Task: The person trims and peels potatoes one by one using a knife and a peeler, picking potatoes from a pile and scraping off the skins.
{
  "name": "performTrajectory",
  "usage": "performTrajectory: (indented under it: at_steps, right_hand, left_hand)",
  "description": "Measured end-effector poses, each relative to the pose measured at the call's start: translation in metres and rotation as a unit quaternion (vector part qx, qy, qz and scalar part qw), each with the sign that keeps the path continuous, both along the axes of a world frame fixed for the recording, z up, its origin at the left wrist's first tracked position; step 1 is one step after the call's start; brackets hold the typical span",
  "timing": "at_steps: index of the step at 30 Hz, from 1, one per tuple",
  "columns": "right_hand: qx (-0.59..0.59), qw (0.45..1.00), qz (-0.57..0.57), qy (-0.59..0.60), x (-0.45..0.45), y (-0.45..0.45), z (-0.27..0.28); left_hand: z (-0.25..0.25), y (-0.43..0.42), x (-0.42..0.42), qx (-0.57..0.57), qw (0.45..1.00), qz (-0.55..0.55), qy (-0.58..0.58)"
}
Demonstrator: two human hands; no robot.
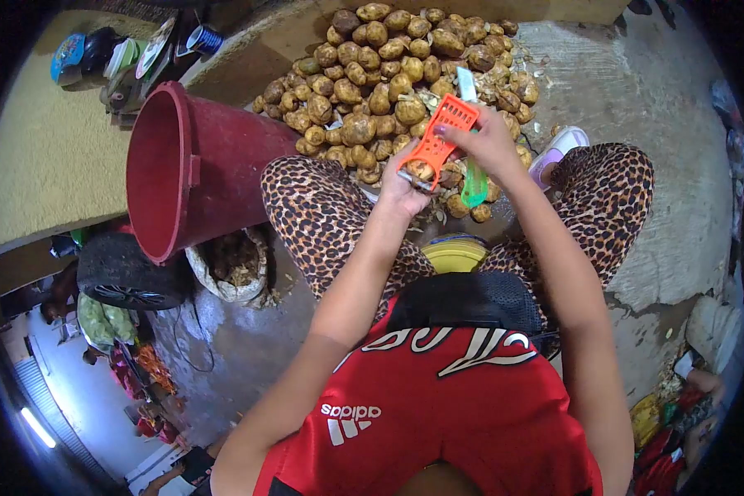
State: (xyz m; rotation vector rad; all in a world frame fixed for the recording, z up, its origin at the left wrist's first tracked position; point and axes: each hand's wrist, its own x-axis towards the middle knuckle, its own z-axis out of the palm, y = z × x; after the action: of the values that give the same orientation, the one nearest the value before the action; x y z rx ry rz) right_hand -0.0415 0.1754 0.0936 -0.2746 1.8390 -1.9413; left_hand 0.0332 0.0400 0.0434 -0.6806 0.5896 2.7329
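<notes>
My right hand (pixel 486 142) is closed on an orange slotted peeler (pixel 445 132), the thumb on its face. My left hand (pixel 403 183) is curled under the peeler's lower end, where a potato (pixel 420 169) shows in its opening. The potato seems to rest in my left fingers, partly hidden by the peeler. Just below my right hand is a green plastic tool (pixel 474 185). Beyond both hands lies a large pile of brown potatoes (pixel 372 83), with a light-coloured blade or handle (pixel 466 84) near the peeler's top.
A big red bucket (pixel 223 157) lies tilted on the left. Below it stand a white sack (pixel 240 281) of scraps and a tyre (pixel 128 269). A yellow round container (pixel 455 255) sits between my knees. Parts of other people show at the lower left and lower right edges.
</notes>
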Motion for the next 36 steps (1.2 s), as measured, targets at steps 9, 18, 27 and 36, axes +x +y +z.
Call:
performTrajectory:
  at_steps: [9,18,27,36]
  right_hand:
    - [0.04,0.981,-0.172,0.075,-0.054,0.049,0.005]
    - [0.034,0.998,-0.047,0.016,-0.02,0.013,0.004]
    - [0.103,0.969,-0.2,0.105,-0.071,0.068,0.006]
    - [0.043,0.98,-0.171,0.095,-0.068,0.067,0.004]
  left_hand:
    - [0.011,-0.006,-0.003,0.03,0.997,-0.061,0.046]
    - [0.004,-0.007,-0.004,0.079,0.993,-0.058,0.063]
    - [0.008,-0.011,-0.007,0.117,0.992,-0.038,0.032]
    - [0.0,-0.012,-0.001,0.051,0.998,-0.024,0.02]
